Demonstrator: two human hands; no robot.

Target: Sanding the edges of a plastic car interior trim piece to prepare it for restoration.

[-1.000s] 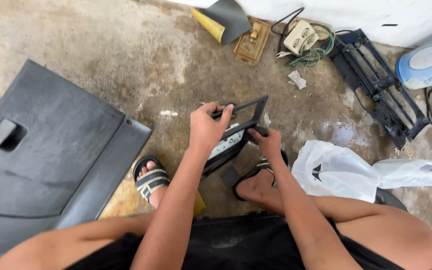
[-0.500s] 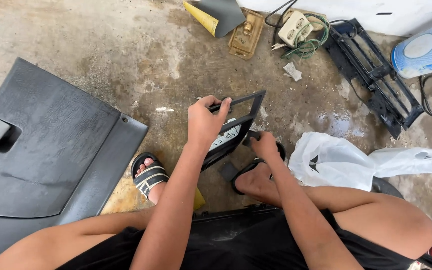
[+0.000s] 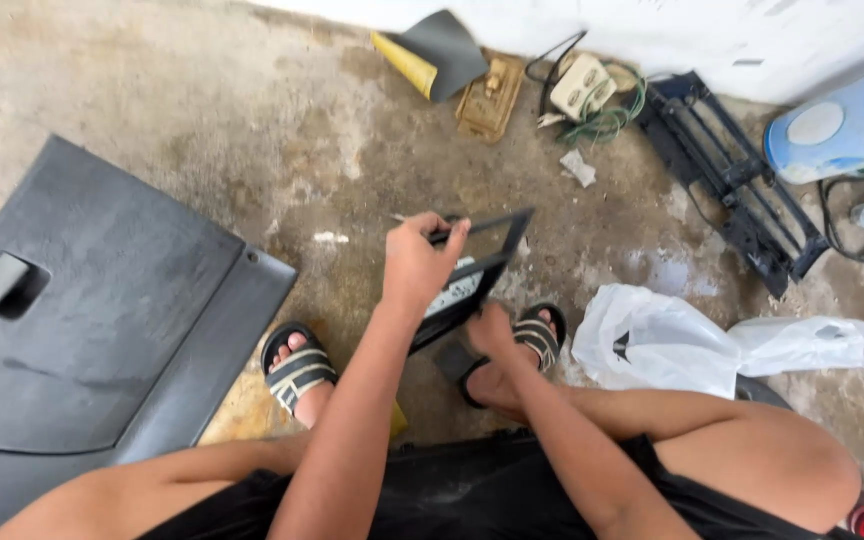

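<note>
Looking down from my head, I sit on a stained, mottled concrete floor [image 3: 202, 110] with both arms reaching to the middle of the frame. My left hand [image 3: 417, 265] is closed around the upper left corner of a rectangular black plastic frame [image 3: 487, 262], fingers curled over its top edge and thumb underneath; a thin pale stick pokes out to the left of my knuckles, though I cannot tell just what it is. The frame stands tilted, its upper edge running up towards the right, with a pale panel showing behind its lower bar. My right hand [image 3: 490, 330] is lower, just beneath the frame at its bottom end; from this angle I cannot tell how far its fingers are open or whether they grip the frame.

My feet, in black sandals with pale stripes [image 3: 297, 368], rest on the floor either side of the frame's foot.

At the left of the frame lies a large dark grey plastic panel with a recessed handle [image 3: 82, 310]. To the right of my right hand, well apart from it, is a crumpled white plastic bag [image 3: 662, 340]. Along the top, near the white wall, lie a grey and yellow folded sheet [image 3: 432, 55], a brownish flat part [image 3: 490, 98], a cream switch block with green wires [image 3: 582, 90] and a long black plastic bracket [image 3: 742, 180]. A pale blue rounded appliance [image 3: 827, 135] sits at the upper right.
</note>
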